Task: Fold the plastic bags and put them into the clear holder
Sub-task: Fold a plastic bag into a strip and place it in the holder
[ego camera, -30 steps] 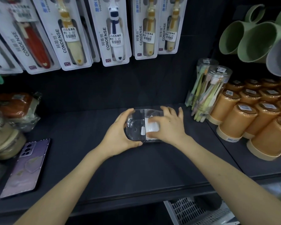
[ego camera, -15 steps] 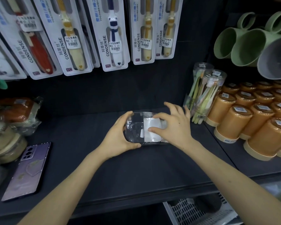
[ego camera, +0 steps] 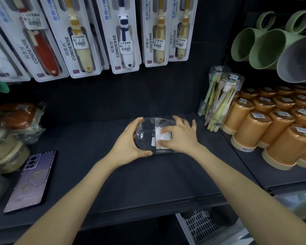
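We see the clear holder [ego camera: 145, 138] lying on the dark shelf [ego camera: 148, 177], and we place everything else by it. Our left hand [ego camera: 125, 144] is at the holder's left end. Its fingers curl over the far rim and its thumb hooks the near edge, holding the holder firmly. We judge this grip is there to keep the light, slick holder from sliding while the other hand works.

Our right hand [ego camera: 182, 138] covers the holder's right end, with the fingers spread wide and fairly straight. The forefinger and thumb rest on the white folded plastic bags [ego camera: 163, 137], and the other fingers reach past the far rim. The bags sit inside the right part of the holder, beyond a dividing line, while the left part looks empty. We take the flat, open hand to be pressing the springy folds down so they settle instead of puffing back out.

To the holder's left, well apart, a phone [ego camera: 30, 181] lies face down on the shelf. To its right stand a clear tube of toothbrushes [ego camera: 221, 99] and rows of orange cups [ego camera: 272, 131]. We see no loose bags elsewhere on the shelf.
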